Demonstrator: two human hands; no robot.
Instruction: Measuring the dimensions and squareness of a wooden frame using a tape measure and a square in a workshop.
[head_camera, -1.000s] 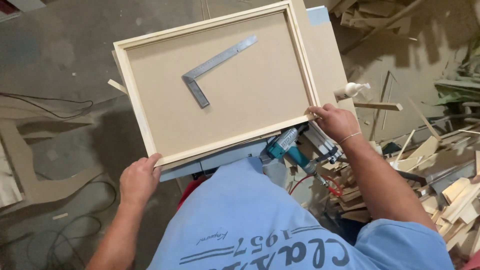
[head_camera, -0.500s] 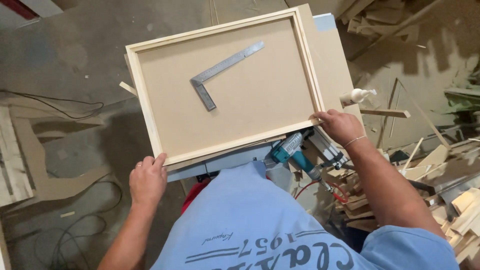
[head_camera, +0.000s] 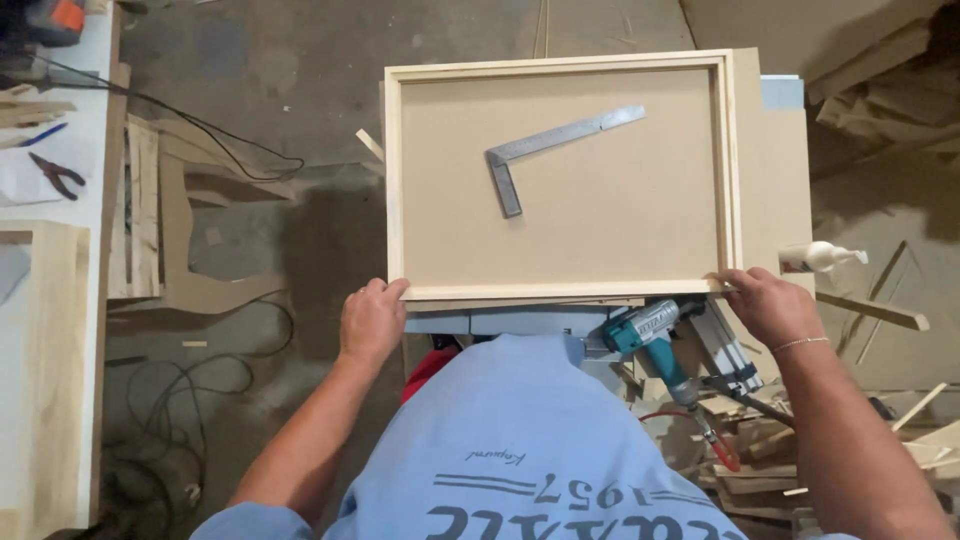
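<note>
Shallow rectangular tray of pale wood strips on a brown fibreboard panel (head_camera: 560, 290) lies flat on the counter (head_camera: 775, 170). Left hand (head_camera: 370, 322) has its grip closed on the near-left corner, right hand (head_camera: 765, 305) on the near-right. Steel try square (head_camera: 550, 150) lies inside. Teal nail gun (head_camera: 655, 345) sits below the near edge.

Pale raw wood frame (head_camera: 395, 180), smooth and matt, is gripped at its near corners by left hand (head_camera: 370, 322) and right hand (head_camera: 765, 303). Its backing panel (head_camera: 600, 230) is matt brown fibreboard. Between the hands, farther out, a brushed-metal try square (head_camera: 548, 150) is seen. By the right hand: a teal plastic nail gun (head_camera: 655, 345), slightly glossy, and a white plastic glue bottle (head_camera: 815, 258).
</note>
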